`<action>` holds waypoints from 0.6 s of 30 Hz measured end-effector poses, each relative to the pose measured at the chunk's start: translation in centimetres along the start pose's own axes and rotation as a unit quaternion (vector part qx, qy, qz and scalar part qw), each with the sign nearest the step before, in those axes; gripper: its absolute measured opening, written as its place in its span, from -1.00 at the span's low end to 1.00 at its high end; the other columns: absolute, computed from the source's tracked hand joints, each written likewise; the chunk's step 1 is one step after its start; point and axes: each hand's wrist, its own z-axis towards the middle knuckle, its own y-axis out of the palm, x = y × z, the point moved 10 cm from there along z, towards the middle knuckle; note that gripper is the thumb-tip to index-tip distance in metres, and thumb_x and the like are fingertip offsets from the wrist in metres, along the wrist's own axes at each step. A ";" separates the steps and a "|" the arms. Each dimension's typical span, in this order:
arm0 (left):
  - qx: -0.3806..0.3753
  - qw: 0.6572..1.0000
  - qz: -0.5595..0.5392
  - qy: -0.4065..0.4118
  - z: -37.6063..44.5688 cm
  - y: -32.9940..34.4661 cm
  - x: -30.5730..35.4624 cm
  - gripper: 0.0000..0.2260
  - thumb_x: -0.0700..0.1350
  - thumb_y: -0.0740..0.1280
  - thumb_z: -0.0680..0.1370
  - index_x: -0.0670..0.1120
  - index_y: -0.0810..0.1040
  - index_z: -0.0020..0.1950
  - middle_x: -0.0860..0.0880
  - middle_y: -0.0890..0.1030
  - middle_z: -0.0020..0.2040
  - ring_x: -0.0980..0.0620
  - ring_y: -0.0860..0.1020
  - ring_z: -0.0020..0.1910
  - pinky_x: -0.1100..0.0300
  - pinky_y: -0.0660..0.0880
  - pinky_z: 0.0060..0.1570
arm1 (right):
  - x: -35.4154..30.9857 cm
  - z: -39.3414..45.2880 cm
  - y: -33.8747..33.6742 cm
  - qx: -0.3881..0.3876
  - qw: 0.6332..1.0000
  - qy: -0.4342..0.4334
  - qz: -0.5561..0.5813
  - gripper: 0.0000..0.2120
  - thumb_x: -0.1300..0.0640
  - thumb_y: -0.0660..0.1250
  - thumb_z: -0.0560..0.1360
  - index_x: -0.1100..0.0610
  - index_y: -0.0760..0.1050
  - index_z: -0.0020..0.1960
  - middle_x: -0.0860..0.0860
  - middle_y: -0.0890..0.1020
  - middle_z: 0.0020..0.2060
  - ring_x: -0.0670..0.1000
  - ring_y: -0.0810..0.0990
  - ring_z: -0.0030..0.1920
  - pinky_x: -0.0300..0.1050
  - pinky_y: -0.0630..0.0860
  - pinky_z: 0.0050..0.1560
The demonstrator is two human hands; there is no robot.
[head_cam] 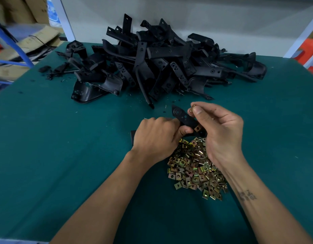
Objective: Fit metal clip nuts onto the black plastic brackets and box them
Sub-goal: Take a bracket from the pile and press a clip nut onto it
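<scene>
My left hand (155, 136) grips a black plastic bracket (183, 117) in the middle of the green table, its pointed end aimed away from me. One brass-coloured clip nut (198, 128) sits on the bracket near my thumb. My right hand (217, 129) pinches another clip nut (192, 108) between thumb and forefinger, just right of the bracket's far end. A heap of loose clip nuts (196, 168) lies under and in front of my wrists. A big pile of black brackets (161, 62) fills the back of the table.
The green table mat (64, 155) spreads wide on the left and in front. Cardboard boxes (25, 9) and a blue rack (20, 51) stand beyond the left edge, an orange item (310, 48) at the far right. Small black scraps (46, 69) lie left of the pile.
</scene>
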 end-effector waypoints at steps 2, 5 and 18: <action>0.014 1.000 -0.011 0.009 0.0 -0.3 0.3 -0.60 0.31 -0.05 0.64 0.03 0.24 -0.17 -0.02 0.59 -0.29 -0.23 0.53 -0.40 0.10 0.27 -0.40 | -0.2 0.0 -0.2 0.013 1.000 -0.003 0.008 -0.82 0.30 0.51 0.48 0.07 0.75 0.00 0.03 0.75 -0.19 0.00 0.74 -0.11 -0.21 0.62 -0.03; 0.024 1.000 -0.008 0.010 0.0 -0.5 0.4 -0.59 0.29 0.01 0.64 0.00 0.29 -0.19 -0.02 0.59 -0.30 -0.23 0.53 -0.42 0.10 0.29 -0.43 | -0.5 -0.2 -0.2 0.021 1.000 -0.016 -0.009 -0.81 0.30 0.51 0.48 0.04 0.76 -0.02 0.05 0.75 -0.19 -0.01 0.73 -0.13 -0.21 0.62 -0.08; 0.003 1.000 0.014 -0.004 -0.1 -0.1 -0.4 -0.52 0.28 0.05 0.64 -0.08 0.50 -0.08 -0.02 0.62 -0.25 -0.25 0.57 -0.36 0.09 0.27 -0.40 | -0.3 -0.3 0.3 0.014 1.000 0.005 -0.014 -0.77 0.40 0.51 0.45 0.07 0.72 -0.18 0.02 0.73 -0.23 -0.06 0.68 -0.19 -0.24 0.59 -0.13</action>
